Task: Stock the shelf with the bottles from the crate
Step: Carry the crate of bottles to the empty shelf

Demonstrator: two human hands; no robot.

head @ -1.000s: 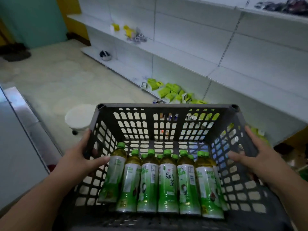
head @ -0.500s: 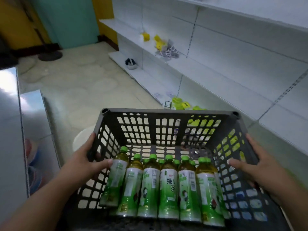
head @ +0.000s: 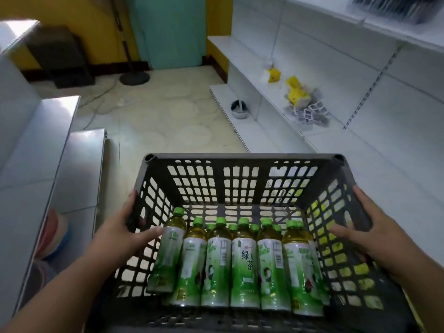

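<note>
Crate (head: 242,179): one, dark grey lattice, carried beside white shelf (head: 360,152).
Bottles (head: 245,265): six green-capped in front row; more caps behind, count unclear.
Left hand (head: 120,234): grips left wall, thumb inside.
Right hand (head: 360,229): grips right wall, thumb inside.

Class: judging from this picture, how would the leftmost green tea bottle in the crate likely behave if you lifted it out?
The leftmost bottle looks full, so probably heavy for its size. Its glossy label may be slippery. It already leans, so it could tip once set down.

The middle bottle (head: 245,265) in the crate (head: 240,162) reads "绿茶" on its label.
</note>
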